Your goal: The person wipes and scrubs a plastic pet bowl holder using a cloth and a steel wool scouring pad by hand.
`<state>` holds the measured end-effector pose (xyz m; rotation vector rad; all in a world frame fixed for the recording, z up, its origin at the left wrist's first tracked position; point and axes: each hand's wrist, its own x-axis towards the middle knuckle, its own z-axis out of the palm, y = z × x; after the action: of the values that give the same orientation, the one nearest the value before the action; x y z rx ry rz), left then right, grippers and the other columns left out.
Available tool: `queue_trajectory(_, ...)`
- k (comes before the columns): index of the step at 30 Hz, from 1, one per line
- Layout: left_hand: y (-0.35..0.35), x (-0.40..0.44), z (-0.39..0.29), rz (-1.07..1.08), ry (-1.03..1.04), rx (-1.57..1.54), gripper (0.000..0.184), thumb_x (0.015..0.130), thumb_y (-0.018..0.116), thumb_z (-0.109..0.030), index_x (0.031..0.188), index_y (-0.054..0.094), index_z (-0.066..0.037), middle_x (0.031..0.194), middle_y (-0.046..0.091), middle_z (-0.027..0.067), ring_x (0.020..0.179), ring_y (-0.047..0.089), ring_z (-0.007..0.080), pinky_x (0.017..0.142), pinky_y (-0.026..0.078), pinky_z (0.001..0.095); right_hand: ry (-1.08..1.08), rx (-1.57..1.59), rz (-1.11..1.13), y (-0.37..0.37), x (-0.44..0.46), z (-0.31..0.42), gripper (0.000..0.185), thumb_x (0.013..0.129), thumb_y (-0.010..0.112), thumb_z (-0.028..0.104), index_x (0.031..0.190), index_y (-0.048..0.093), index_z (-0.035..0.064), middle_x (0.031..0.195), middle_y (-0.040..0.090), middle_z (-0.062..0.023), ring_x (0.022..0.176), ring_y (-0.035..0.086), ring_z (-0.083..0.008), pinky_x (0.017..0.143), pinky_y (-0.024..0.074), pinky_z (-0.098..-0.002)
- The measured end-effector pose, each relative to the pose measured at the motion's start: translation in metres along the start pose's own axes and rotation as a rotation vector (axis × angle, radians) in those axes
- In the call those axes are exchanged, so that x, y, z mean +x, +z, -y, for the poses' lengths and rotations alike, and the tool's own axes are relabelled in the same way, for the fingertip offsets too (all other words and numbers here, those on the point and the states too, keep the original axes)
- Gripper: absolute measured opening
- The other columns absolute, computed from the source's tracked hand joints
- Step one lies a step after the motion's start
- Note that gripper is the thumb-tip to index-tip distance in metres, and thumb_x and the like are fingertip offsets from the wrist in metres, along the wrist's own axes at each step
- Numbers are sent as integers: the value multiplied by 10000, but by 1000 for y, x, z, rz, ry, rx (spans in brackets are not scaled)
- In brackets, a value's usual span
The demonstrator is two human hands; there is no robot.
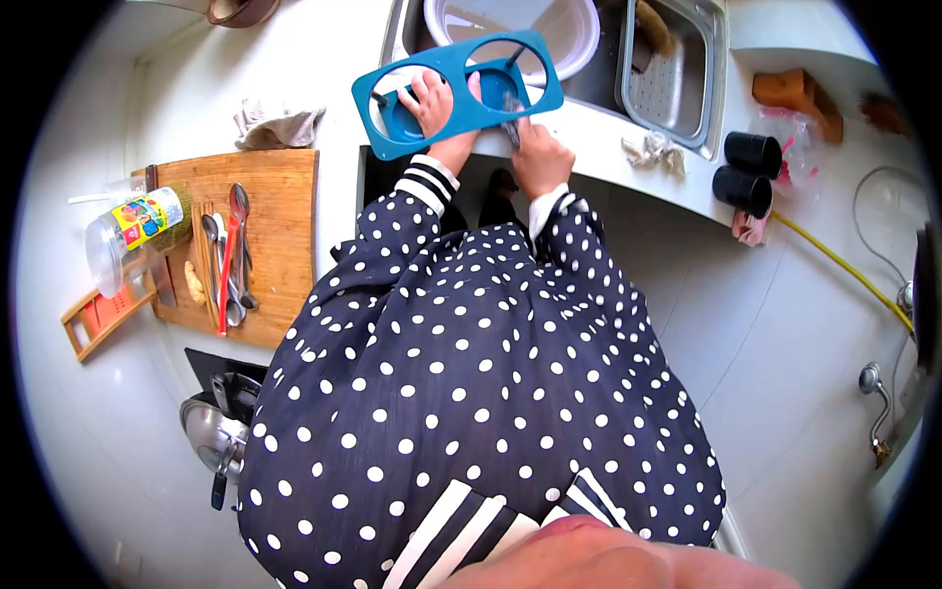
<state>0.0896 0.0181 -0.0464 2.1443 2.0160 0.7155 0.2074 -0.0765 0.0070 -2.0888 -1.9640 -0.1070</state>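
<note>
A blue plastic rack (pixel 457 90) with two large round openings on top and a lower tier is held over the front edge of the sink, slightly tilted. My left hand (pixel 432 106) reaches through and behind the left opening, gripping the rack with its fingers bent. My right hand (pixel 540 155) is closed on a dark, thin thing like a brush (pixel 510 126) at the rack's lower right side; its exact shape is blurred. Behind the rack, a white basin (pixel 579 34) stands in the sink.
On the left, a wooden cutting board (pixel 280 211) bears spoons, chopsticks and ginger, with a jar (pixel 147 221) beside it. A metal drainer (pixel 677 88) sits in the right of the sink. Two black cups (pixel 743 189) and cloths (pixel 653 152) lie right of my hands.
</note>
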Motion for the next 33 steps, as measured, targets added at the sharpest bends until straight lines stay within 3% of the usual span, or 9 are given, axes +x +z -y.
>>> queue_trajectory(3, 4, -7, 4, 14, -18, -9, 682, 917, 436, -503, 1199, 488, 116, 1245, 494, 266, 1241, 361, 385, 1069, 91, 574, 59, 7, 55, 12, 8, -2, 573, 673, 684, 160, 1233, 567, 194, 740, 605, -29, 595, 634, -251, 496, 502, -381)
queue_trajectory(9, 3, 0, 3, 62, -50, -101, 767, 907, 424, -534, 1229, 430, 161, 1269, 464, 304, 1275, 324, 399, 1083, 60, 568, 17, -13, 6, 16, 7, -4, 627, 665, 684, 150, 1274, 542, 192, 718, 602, -21, 584, 629, -239, 483, 498, -374)
queue_trajectory(10, 4, -1, 5, 39, -36, -97, 759, 906, 427, -531, 1220, 437, 160, 1264, 465, 307, 1273, 323, 401, 1082, 73, 565, 0, 21, -3, 9, 14, 1, 299, 795, 574, 154, 1085, 634, 110, 656, 602, -52, 521, 625, -241, 466, 497, -361)
queue_trajectory(13, 10, -4, 6, 13, -44, -36, 743, 905, 430, -525, 1213, 445, 151, 1269, 462, 307, 1275, 320, 406, 1081, 84, 564, 41, -1, 56, -5, -3, 6, 100, 814, 549, 141, 889, 609, 114, 667, 614, -66, 529, 630, -254, 471, 501, -363)
queue_trajectory(14, 11, -4, 7, 29, -42, -31, 747, 908, 424, -526, 1214, 442, 155, 1278, 456, 309, 1283, 314, 407, 1082, 82, 563, 84, 6, 120, 1, -6, 3, 381, 758, 599, 127, 1138, 576, 149, 752, 632, -52, 585, 639, -266, 487, 498, -385)
queue_trajectory(17, 4, -2, 5, 54, -34, -72, 766, 909, 420, -531, 1228, 429, 165, 1281, 450, 319, 1288, 308, 407, 1083, 71, 563, 72, 9, 61, 16, 15, 2, 492, 715, 643, 140, 1201, 571, 158, 715, 620, -44, 581, 641, -251, 485, 498, -379)
queue_trajectory(22, 6, -1, 5, 47, -49, -38, 758, 903, 422, -540, 1230, 437, 143, 1305, 434, 313, 1286, 308, 416, 1084, 68, 573, 55, 3, 88, -6, 1, 9, 95, 814, 542, 140, 892, 581, 102, 681, 634, -84, 541, 643, -263, 490, 514, -370)
queue_trajectory(29, 9, -1, 6, 67, -67, -30, 746, 894, 452, -518, 1239, 435, 143, 1289, 455, 303, 1274, 322, 420, 1083, 65, 577, 127, -16, 169, 0, -2, 8, 416, 759, 628, 194, 1169, 583, 143, 706, 638, -51, 584, 643, -261, 493, 508, -388)
queue_trajectory(33, 7, -1, 6, 35, -42, -86, 745, 890, 454, -527, 1237, 439, 133, 1276, 468, 291, 1270, 331, 405, 1087, 69, 564, 50, 56, 39, 5, 17, 5, 92, 813, 554, 157, 893, 565, 113, 696, 636, -78, 539, 636, -273, 475, 501, -390)
